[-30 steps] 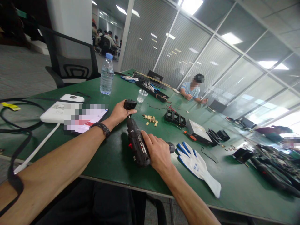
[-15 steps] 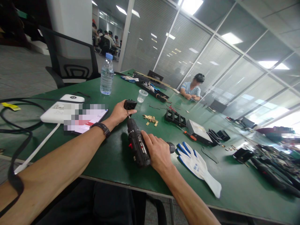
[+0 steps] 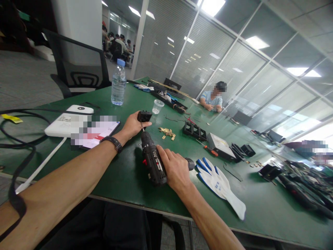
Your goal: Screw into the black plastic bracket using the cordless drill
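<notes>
My right hand (image 3: 177,168) is wrapped round the grip of a black cordless drill (image 3: 154,159), which lies tilted with its bit pointing away from me. The thin bit reaches up to a small black plastic part (image 3: 145,117); whether it touches a screw there is too small to tell. That part is gripped in my left hand (image 3: 133,124), its thumb stretched out along the near side. Just right of the drill's nose lies a pile of small brass-coloured metal pieces (image 3: 168,133) on the green table (image 3: 119,184). A clear plastic cup (image 3: 157,106) stands beyond the black part.
Left are a water bottle (image 3: 118,83), a tablet (image 3: 100,133), a white device (image 3: 63,123) and cables. Rightward lie a white glove (image 3: 218,180), a screwdriver (image 3: 213,151), a black three-section frame (image 3: 194,130) and a box (image 3: 221,146). A person (image 3: 212,99) sits across the table.
My hands, the drill and the black part stay in practically the same place. Across the table, the seated person's head and hands have shifted slightly.
</notes>
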Tool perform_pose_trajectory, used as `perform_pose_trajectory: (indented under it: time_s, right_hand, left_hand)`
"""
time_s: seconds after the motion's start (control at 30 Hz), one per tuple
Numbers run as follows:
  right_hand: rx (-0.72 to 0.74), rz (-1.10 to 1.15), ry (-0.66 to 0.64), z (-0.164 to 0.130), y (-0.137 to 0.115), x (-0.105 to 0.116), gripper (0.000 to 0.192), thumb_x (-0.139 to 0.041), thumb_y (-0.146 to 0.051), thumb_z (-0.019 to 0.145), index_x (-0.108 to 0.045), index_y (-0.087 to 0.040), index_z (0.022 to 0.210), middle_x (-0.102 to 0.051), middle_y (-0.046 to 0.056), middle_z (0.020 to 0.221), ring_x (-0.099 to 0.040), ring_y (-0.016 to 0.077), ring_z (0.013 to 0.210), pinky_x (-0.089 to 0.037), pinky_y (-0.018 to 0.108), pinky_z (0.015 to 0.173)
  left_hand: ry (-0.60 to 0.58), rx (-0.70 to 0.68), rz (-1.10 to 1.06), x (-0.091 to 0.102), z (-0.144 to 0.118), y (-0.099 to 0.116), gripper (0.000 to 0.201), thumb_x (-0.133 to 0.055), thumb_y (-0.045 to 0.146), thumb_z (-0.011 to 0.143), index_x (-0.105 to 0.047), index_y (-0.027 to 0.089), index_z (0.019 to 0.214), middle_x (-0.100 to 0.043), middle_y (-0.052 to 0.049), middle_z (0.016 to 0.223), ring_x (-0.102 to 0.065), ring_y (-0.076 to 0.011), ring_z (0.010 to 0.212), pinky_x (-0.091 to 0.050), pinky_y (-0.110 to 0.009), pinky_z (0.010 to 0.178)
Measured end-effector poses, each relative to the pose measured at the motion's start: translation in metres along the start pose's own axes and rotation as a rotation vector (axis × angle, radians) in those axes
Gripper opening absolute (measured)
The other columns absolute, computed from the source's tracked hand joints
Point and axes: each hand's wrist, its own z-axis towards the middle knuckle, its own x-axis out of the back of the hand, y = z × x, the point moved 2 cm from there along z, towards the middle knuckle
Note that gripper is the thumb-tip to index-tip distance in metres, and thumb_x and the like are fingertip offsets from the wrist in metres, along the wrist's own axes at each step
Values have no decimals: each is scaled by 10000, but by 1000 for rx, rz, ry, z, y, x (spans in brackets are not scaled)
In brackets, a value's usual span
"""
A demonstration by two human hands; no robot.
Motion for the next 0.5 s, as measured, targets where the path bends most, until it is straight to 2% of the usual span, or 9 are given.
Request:
perform_pose_trajectory:
  time_s: [0.5]
  right_hand:
    - [4,2,19,0,0,0,490,-416,-263,978,-307,-212,1453,-627,67,1068,-567,200,856,-398,326,735]
  left_hand:
    - [9,7,7,0,-2,3,446,-779,413,614,-637,148,943,-673,-34,873,-585,-177,781,-456,-300,739]
